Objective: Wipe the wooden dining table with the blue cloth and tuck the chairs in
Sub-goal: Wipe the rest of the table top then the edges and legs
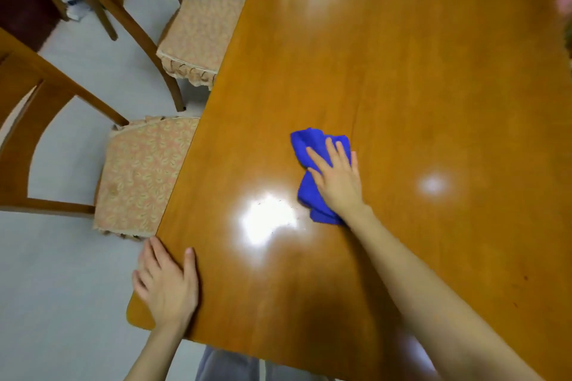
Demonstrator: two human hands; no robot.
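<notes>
Two grips: my right hand (337, 182) presses flat-fingered on crumpled blue cloth (309, 145); my left hand (167, 281) rests relaxed on glossy wooden bench (402, 71) corner

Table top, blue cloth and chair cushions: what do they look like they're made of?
Table top: wood or wood veneer under a glossy varnish; faint grain shows and lights reflect as bright patches. Blue cloth: soft, fuzzy fabric, probably microfibre; it bunches in folds under the right hand. Chair cushions: woven, leaf-patterned fabric with a frilled edge.
</notes>
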